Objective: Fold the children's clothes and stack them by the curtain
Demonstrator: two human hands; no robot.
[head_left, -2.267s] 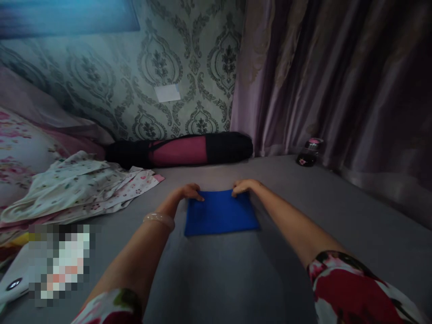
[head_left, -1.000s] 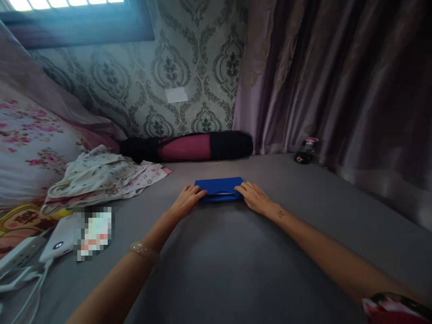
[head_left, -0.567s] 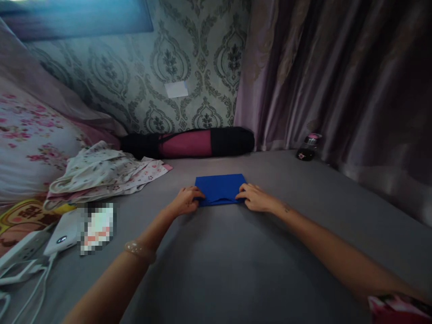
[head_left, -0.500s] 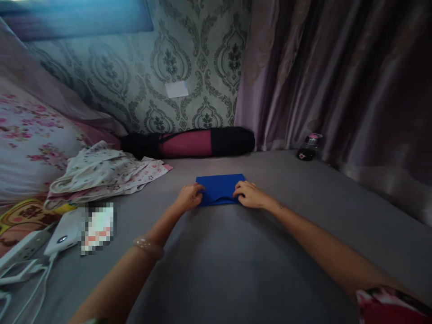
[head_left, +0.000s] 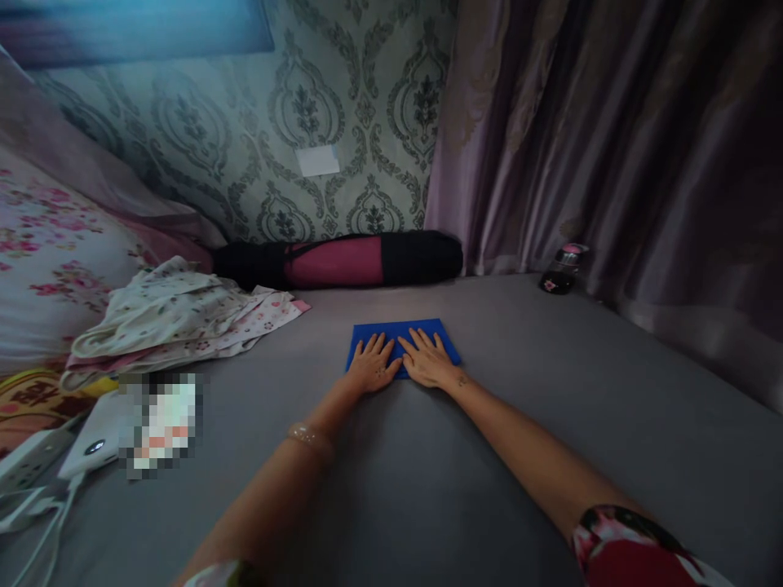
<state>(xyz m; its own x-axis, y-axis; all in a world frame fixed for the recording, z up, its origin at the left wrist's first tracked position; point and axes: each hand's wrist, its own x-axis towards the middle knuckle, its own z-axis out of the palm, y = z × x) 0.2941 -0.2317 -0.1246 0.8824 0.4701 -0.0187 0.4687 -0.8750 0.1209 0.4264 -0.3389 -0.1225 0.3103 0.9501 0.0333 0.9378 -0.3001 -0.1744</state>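
Observation:
A flat blue rectangle (head_left: 397, 328), folded and looking like cloth or a soft sheet, lies on the grey bed surface (head_left: 391, 473) in front of me. My left hand (head_left: 372, 365) rests flat on its left half with the fingers spread. On the right half, my right hand (head_left: 426, 359) lies palm down, fingers also spread. The two thumbs nearly meet at the middle of the near edge. Both hands cover part of the blue piece, so its near side is partly hidden.
A black and pink rolled bag (head_left: 336, 262) lies along the wall. Crumpled printed cloth (head_left: 183, 314), a white power bank (head_left: 98, 432) and a power strip (head_left: 33, 461) with cables are at left. A dark bottle (head_left: 561, 271) stands near the curtain (head_left: 514, 139).
Both hands have let go of the blue piece's side edges and moved inward, opening flat on top of it. Its raised near edge now lies pressed down.

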